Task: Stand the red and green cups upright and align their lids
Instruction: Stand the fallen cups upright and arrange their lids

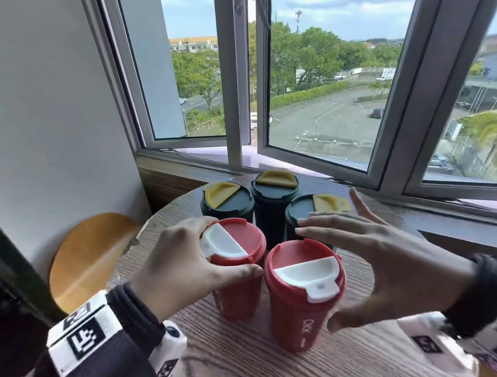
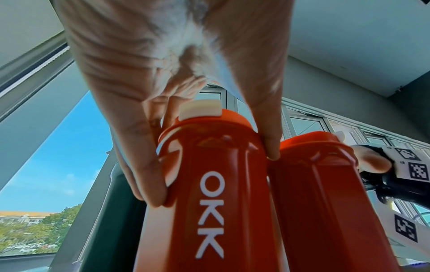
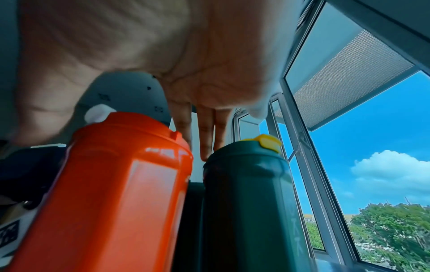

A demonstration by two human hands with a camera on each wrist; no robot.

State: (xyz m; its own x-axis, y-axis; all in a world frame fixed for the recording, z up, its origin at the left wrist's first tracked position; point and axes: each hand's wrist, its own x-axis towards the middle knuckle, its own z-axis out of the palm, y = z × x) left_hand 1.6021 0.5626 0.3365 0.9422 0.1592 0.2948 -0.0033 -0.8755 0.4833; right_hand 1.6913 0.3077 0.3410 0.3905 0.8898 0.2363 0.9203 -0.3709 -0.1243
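Observation:
Two red cups with white lid flaps stand upright at the front of the round table (image 1: pixel 225 359). Three dark green cups with yellow flaps stand behind them (image 1: pixel 227 203) (image 1: pixel 274 195) (image 1: pixel 302 211). My left hand (image 1: pixel 231 246) grips the lid rim of the left red cup (image 1: pixel 241 302) between thumb and fingers; that cup's white tab points left. The right red cup (image 1: pixel 305 317) has its tab pointing toward me. My right hand (image 1: pixel 316 278) is spread open around it with straight fingers (image 3: pixel 204 136) over the nearest green cup (image 3: pixel 246 202). Whether it touches the cup is unclear.
An open window frame (image 1: pixel 322 158) and sill run just behind the green cups. A round wooden stool seat (image 1: pixel 92 254) stands left of the table, by the wall. Bare tabletop lies in front of the red cups.

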